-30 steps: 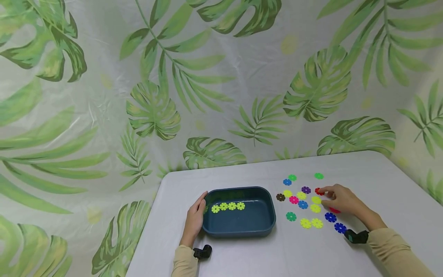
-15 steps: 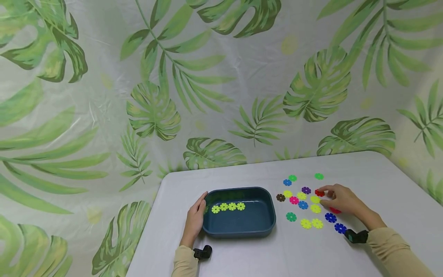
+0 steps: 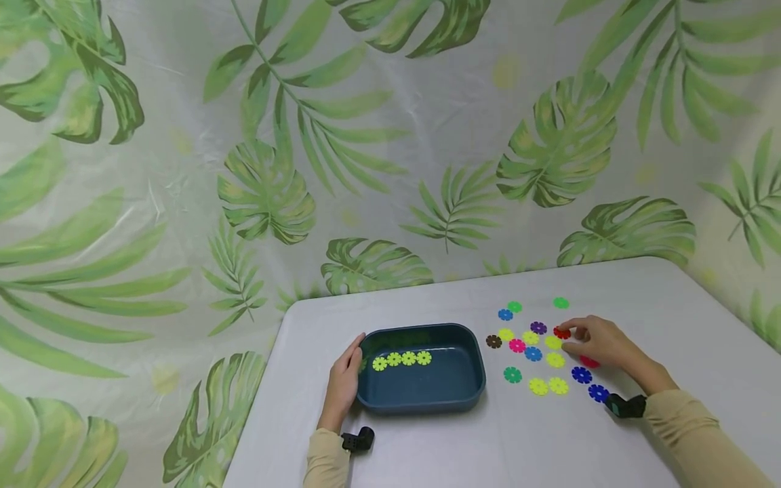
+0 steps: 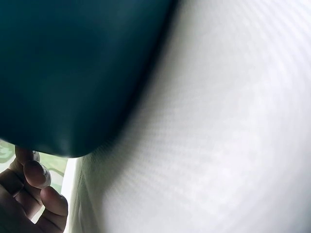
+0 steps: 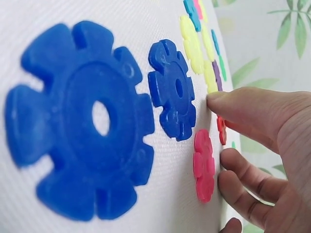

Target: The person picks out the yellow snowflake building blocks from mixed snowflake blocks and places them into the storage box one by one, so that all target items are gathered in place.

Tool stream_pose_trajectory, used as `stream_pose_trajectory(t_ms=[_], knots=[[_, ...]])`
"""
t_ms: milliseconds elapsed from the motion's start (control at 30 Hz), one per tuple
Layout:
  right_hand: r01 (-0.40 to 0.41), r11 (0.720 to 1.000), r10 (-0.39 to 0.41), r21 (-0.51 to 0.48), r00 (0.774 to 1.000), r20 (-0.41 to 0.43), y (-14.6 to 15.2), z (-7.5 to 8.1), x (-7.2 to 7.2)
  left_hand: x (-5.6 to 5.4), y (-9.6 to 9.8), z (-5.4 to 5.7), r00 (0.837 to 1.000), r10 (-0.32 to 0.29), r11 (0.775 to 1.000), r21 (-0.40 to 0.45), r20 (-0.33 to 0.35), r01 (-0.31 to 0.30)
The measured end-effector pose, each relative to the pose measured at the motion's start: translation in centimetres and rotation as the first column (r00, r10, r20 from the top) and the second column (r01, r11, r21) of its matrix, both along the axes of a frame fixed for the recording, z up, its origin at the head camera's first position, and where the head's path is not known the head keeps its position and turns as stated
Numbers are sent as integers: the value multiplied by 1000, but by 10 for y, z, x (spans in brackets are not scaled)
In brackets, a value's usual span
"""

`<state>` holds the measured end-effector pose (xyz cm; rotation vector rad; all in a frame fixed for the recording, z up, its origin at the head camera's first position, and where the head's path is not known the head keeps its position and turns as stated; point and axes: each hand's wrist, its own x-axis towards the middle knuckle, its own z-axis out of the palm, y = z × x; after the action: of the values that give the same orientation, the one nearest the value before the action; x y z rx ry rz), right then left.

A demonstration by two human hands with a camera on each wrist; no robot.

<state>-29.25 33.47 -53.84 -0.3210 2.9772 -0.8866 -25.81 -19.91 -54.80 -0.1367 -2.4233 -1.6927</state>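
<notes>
Busy, by the look of it, with picking one piece from the scatter on the right of the white cloth-covered table [image 3: 439, 447]. Reaching in low from the near right with the right hand [image 3: 601, 341]: at or against a flat yellow notched plastic disc [image 3: 552, 342] with the thumb, and at a flat red notched plastic disc [image 3: 560, 333] just on the far side with the forefinger. Parted at the tips, with nothing visibly pinched between; cannot tell the intended one of the two.

Steadying, it seems, with the left hand [image 3: 344, 386] the left end of a dark teal, round-cornered plastic tray [image 3: 421, 408], left of the scatter. Laid along the outer wall with fingers mostly extended, not visibly wrapped round; cannot tell how firmly. Lying inside, toward the left: a row of four flat bright-yellow notched plastic discs [image 3: 408, 357]. Lying on the near side of the right hand: two dark blue notched plastic discs [image 3: 582, 371].

Called for next: bringing thumb and forefinger together on a single rim, tipping up an edge, then lifting clear and carrying left over the tray. Worth watching: thin pieces, close neighbours, easily dragged along together.
</notes>
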Motion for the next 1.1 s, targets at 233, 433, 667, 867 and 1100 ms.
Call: stream_pose_trajectory(t_ms=[233,433,667,867,1100], knots=[[5,1000,-5,9,1000,12,-2,1,1,0,1,-1,1000,18,1000,-17,15,-18],[-34,999,34,11,999,-4,-2,5,-1,0,1,0,1000,16,1000,-15,9,-16],[-62,998,63,10,998,-22,-4,5,-4,-1,1,2,1000,18,1000,-14,12,-18],[-90,996,90,4,995,-30,-6,4,-4,0,2,2,1000,15,1000,-20,15,-14],[-114,994,114,3,993,-8,-8,7,-3,0,1,2,1000,19,1000,-24,16,-19]])
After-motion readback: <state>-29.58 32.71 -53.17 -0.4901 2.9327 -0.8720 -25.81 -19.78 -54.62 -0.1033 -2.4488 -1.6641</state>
